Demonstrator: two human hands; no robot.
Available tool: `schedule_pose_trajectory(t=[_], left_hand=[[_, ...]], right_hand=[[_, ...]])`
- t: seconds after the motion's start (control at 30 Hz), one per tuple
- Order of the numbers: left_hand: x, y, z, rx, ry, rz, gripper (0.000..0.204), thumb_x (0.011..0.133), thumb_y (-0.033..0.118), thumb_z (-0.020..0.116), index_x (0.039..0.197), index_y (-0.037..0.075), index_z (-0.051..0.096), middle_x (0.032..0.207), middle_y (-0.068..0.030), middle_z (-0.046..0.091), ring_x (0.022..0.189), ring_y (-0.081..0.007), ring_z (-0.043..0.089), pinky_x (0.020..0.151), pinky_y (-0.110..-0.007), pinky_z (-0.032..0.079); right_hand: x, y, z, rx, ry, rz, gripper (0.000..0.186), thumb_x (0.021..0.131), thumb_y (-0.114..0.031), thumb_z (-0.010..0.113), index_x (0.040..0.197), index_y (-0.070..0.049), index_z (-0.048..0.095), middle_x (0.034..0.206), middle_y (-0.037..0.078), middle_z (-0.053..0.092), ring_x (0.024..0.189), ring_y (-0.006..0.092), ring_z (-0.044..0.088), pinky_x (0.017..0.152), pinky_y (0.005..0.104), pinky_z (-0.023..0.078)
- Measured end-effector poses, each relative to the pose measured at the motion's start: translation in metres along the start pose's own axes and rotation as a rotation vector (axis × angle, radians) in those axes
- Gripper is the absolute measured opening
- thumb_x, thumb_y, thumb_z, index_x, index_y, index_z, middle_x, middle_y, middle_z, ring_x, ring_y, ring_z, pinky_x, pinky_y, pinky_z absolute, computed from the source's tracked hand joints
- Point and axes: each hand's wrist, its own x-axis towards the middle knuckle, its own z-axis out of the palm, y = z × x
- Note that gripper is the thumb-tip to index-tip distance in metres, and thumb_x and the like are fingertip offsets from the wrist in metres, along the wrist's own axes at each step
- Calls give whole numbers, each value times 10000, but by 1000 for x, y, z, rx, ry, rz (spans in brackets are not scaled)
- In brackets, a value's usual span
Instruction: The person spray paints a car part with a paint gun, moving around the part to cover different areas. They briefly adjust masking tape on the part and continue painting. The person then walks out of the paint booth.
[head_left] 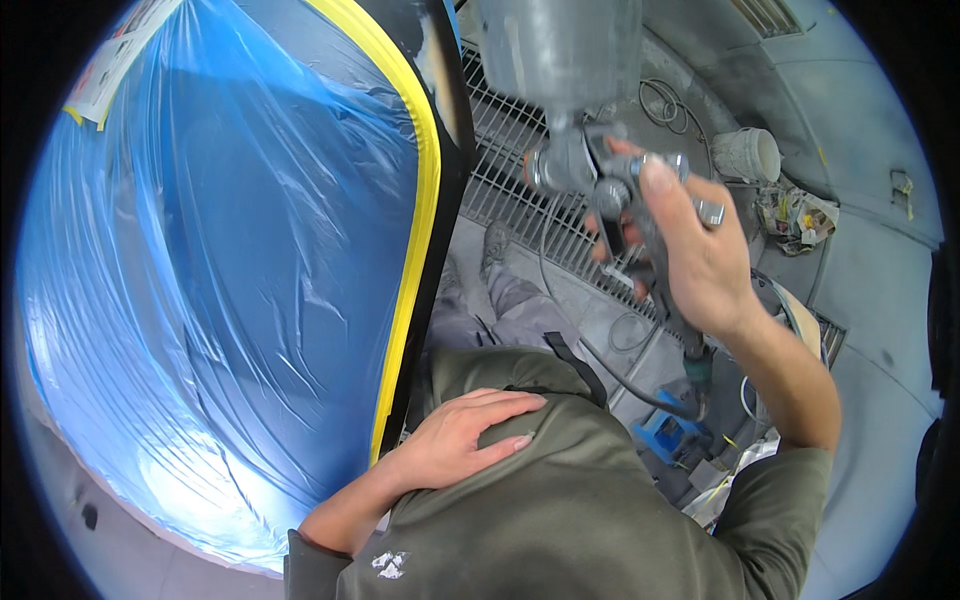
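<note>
My right hand (pixel 700 245) is wrapped round the handle of a metal spray gun (pixel 605 190), its nozzle turned left toward the panel edge. On top of the gun sits a large grey paint cup (pixel 560 50), cut off by the upper rim. An air hose (pixel 640 392) joins the bottom of the handle at a green fitting. My left hand (pixel 465 435) lies flat on the front of my olive shirt, fingers stretched out and holding nothing. Left of the gun, a dark panel edge (pixel 462 130) borders yellow masking tape (pixel 425 190) and blue plastic film (pixel 270 230).
Metal floor grating (pixel 500 190) runs beneath the gun. At the right stand a whitish bucket (pixel 748 155), crumpled paper (pixel 795 218) and a coiled hose (pixel 672 105). A blue object (pixel 665 430) lies low beside my right arm. The hose trails across the floor near my legs.
</note>
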Motion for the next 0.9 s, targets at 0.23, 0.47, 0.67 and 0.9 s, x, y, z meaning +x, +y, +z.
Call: schedule_pose_trajectory(t=[0.23,0.47,0.67,0.9], left_hand=[[-6,-1,3,-7,7,6,481,979,239,673,1408,36,596,1406,-151,631,1315,-340,580,1117,-423,449],[-7,-3,1,-2,9,8,486,993,274,654,1416,45,588,1404,-163,626,1333,-347,560,1125,-428,441],[-14,-3,3,-13,33,1,480,991,261,658,1417,51,591,1403,-161,628,1336,-346,560,1125,-423,442],[-15,-5,2,-32,40,17,477,979,238,675,1407,42,599,1401,-154,634,1323,-341,575,1118,-419,449]], right_hand=[[-15,3,8,-33,-106,28,575,1116,-442,405,1472,-6,525,956,68,708,778,101,675,478,225,488],[42,-29,3,-89,63,-112,635,1093,-533,420,1467,-36,546,951,64,708,755,104,694,469,222,486],[105,-75,-2,45,172,-305,445,1101,-436,490,1049,-62,725,798,17,716,616,126,658,573,253,504],[65,-57,4,-141,188,-163,623,1094,-528,425,1450,-35,558,945,72,720,774,115,712,467,223,486]])
